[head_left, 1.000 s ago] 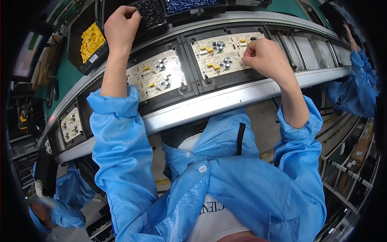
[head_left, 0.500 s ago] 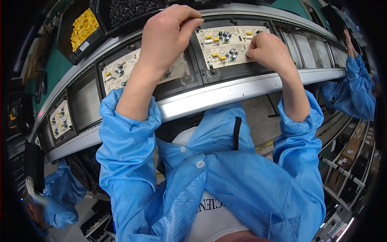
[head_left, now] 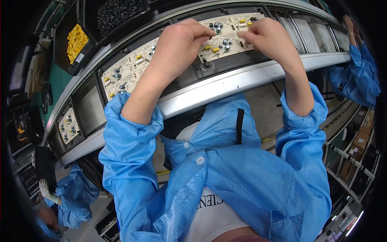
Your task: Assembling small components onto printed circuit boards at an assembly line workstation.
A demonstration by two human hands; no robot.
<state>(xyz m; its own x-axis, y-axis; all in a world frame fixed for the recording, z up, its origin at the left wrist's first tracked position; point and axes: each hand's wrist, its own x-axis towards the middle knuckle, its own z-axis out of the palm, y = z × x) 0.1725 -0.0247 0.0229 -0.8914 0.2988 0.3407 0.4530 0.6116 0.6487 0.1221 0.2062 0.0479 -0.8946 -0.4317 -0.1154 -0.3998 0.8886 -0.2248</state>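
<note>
My left hand (head_left: 180, 47) is pinched over the left part of a cream circuit board (head_left: 219, 55). A small dark part (head_left: 210, 38) shows at its fingertips. My right hand (head_left: 272, 39) is closed in a pinch above the right side of the same board; whatever is between its fingertips is hidden. Yellow block components (head_left: 215, 50), dark round capacitors (head_left: 218, 30) and black upright parts stand on the board, which lies in a black frame (head_left: 219, 70). A second populated board (head_left: 131, 66) sits to the left, partly covered by my left forearm.
A silver rail (head_left: 225, 84) runs along the conveyor's near edge. Beyond it at left are a bin of yellow parts (head_left: 76, 42) and a bin of black parts (head_left: 119, 16). Another board (head_left: 68, 126) lies further left. Co-workers in blue are at lower left (head_left: 74, 197) and far right (head_left: 354, 80).
My left hand has come right and down, over the board. The right hand's fingertips have shifted from the board's near right corner to further up it. The whole view has shifted slightly.
</note>
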